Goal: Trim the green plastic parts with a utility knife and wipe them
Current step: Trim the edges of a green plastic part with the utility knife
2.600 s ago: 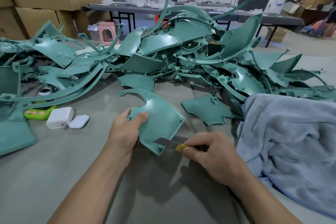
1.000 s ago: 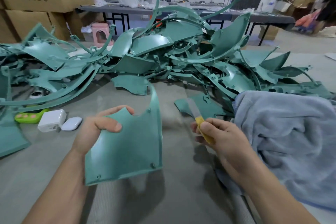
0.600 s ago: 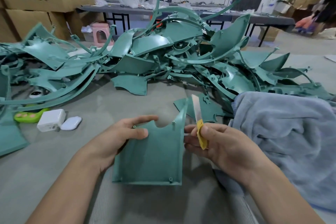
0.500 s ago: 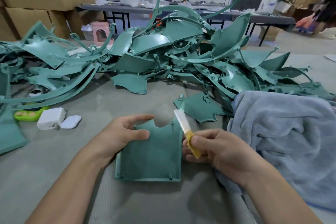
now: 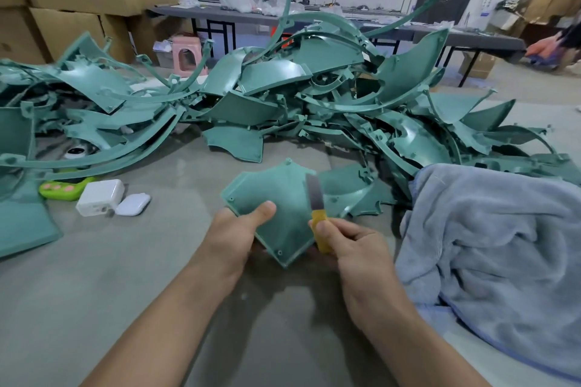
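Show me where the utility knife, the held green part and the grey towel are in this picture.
utility knife (image 5: 318, 215), head view, top of its yellow handle.
held green part (image 5: 287, 225), head view, middle of its flat face.
grey towel (image 5: 490, 248), head view, a fold near its middle.

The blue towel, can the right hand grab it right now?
Probably yes. The blue towel lies just beside the right hand with nothing between them, but that hand is gripping the utility knife, so it would likely need to put it down first.
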A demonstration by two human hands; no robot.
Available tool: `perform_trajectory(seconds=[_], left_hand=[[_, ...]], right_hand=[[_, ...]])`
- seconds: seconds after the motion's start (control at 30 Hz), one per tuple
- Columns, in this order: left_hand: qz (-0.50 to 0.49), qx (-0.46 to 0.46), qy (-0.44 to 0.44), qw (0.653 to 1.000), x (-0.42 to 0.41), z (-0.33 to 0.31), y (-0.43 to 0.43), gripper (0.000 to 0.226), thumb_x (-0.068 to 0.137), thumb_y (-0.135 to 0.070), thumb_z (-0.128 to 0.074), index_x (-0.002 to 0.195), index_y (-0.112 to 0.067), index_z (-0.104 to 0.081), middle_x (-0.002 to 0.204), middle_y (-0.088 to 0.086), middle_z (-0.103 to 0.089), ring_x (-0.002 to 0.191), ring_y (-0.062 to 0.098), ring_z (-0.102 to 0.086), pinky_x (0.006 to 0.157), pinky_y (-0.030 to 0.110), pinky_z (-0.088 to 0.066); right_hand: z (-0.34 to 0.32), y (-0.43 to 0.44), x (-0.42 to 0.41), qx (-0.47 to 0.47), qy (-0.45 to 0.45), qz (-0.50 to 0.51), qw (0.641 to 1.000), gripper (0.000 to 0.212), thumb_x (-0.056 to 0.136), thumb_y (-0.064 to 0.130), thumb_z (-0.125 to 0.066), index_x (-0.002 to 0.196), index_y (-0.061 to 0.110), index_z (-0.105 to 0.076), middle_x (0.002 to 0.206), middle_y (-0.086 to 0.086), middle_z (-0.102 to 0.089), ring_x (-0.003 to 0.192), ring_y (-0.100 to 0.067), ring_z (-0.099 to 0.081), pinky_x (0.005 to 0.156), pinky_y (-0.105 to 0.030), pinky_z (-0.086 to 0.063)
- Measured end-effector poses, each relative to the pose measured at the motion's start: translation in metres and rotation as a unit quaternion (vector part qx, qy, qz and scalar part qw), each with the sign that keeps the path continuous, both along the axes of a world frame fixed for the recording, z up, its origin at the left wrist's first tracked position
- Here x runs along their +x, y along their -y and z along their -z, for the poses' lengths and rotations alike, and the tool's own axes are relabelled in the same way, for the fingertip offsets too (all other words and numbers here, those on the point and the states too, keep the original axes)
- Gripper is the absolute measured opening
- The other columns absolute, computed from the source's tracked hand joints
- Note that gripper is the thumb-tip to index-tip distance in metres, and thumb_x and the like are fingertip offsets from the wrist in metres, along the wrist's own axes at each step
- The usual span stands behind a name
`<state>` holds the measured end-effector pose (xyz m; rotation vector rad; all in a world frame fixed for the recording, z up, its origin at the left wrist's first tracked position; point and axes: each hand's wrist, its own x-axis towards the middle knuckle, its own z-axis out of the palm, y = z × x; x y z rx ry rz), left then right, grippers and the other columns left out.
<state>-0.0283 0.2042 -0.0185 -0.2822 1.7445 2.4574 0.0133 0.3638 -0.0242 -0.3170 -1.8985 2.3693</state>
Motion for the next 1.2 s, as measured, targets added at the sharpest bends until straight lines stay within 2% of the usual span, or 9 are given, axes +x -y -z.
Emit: perform_trajectory(seconds=[0.17,0.27,0.33,0.47,0.53,0.83,1.03,1.13,1.2], left_hand=[[-0.099,-0.118,-0.042,0.987,-0.018,-0.001,0.032,0.015,0.086,-0.002,-0.075,0.094,-0.015,-0.075,0.094,0.001,-0.080,0.087,0.025,-0.075,0.081,0.040,-0.058],[-0.034,-0.106,-0.015,0.994,-0.021,0.001,0.051,0.019,0.087,-0.005,-0.074,0.103,-0.014,-0.074,0.099,0.005,-0.080,0.086,0.025,-0.076,0.077,0.037,-0.056],[-0.017,-0.099,-0.004,0.995,-0.022,0.001,0.054,0.021,0.087,-0.006,-0.074,0.107,-0.013,-0.074,0.100,0.005,-0.080,0.086,0.024,-0.077,0.072,0.034,-0.056],[-0.008,-0.084,-0.006,0.996,-0.024,0.001,0.056,0.022,0.088,-0.008,-0.074,0.109,-0.013,-0.073,0.102,0.006,-0.079,0.093,0.029,-0.075,0.072,0.036,-0.056],[0.004,-0.077,-0.005,0.997,-0.023,0.000,0.059,0.018,0.091,-0.007,-0.071,0.108,-0.014,-0.073,0.101,0.004,-0.079,0.092,0.027,-0.076,0.069,0.035,-0.059],[0.032,-0.010,0.028,0.999,-0.019,-0.004,0.056,0.014,0.098,-0.008,-0.063,0.110,-0.009,-0.071,0.100,0.010,-0.079,0.080,0.023,-0.078,0.059,0.032,-0.062],[0.004,0.001,0.023,1.000,-0.025,-0.002,0.062,0.010,0.095,-0.007,-0.065,0.103,-0.011,-0.070,0.089,0.006,-0.080,0.072,0.020,-0.077,0.053,0.029,-0.059],[0.004,-0.001,0.022,1.000,-0.025,-0.001,0.061,0.010,0.095,-0.007,-0.066,0.103,-0.010,-0.071,0.087,0.007,-0.080,0.069,0.020,-0.077,0.054,0.031,-0.060],[0.002,-0.012,0.022,1.000,-0.025,0.001,0.061,0.012,0.094,-0.008,-0.067,0.105,-0.008,-0.071,0.089,0.008,-0.079,0.070,0.022,-0.076,0.063,0.036,-0.061]], right_hand=[[-0.008,-0.018,0.002,0.130,0.009,-0.007,0.991,0.023,0.089,0.016,-0.076,0.076,0.033,-0.083,0.085,0.009,-0.079,0.069,-0.006,-0.066,0.063,-0.024,-0.052],[-0.009,-0.034,0.009,0.342,-0.074,0.036,0.936,0.025,0.091,0.024,-0.074,0.073,0.041,-0.077,0.063,0.004,-0.070,0.057,-0.012,-0.058,0.058,-0.033,-0.047],[-0.009,-0.033,0.015,0.394,-0.104,0.028,0.913,0.027,0.091,0.025,-0.072,0.068,0.039,-0.073,0.056,0.009,-0.064,0.052,-0.007,-0.053,0.051,-0.020,-0.041],[-0.005,-0.015,0.019,0.455,-0.112,-0.059,0.882,0.023,0.092,0.025,-0.072,0.070,0.033,-0.072,0.066,0.020,-0.065,0.067,-0.001,-0.058,0.059,-0.017,-0.042],[-0.002,-0.007,0.019,0.490,-0.130,-0.089,0.857,0.011,0.091,0.024,-0.073,0.080,0.022,-0.075,0.074,0.014,-0.067,0.078,-0.006,-0.058,0.069,-0.028,-0.047],[0.002,0.007,0.021,0.526,-0.198,-0.103,0.821,0.012,0.086,0.034,-0.067,0.090,0.024,-0.072,0.077,0.008,-0.067,0.077,-0.011,-0.057,0.067,-0.026,-0.042],[0.003,-0.016,0.012,0.521,-0.130,0.153,0.830,0.018,0.095,0.021,-0.067,0.078,0.017,-0.071,0.065,0.005,-0.064,0.063,-0.015,-0.058,0.057,-0.031,-0.041],[0.001,-0.011,0.021,0.472,-0.200,0.048,0.857,0.007,0.092,0.028,-0.070,0.091,0.024,-0.076,0.073,0.011,-0.069,0.067,-0.009,-0.062,0.059,-0.025,-0.048],[0.005,-0.002,0.023,0.500,-0.204,-0.052,0.840,0.013,0.090,0.033,-0.068,0.094,0.023,-0.075,0.077,0.011,-0.070,0.069,-0.008,-0.062,0.060,-0.023,-0.047]])
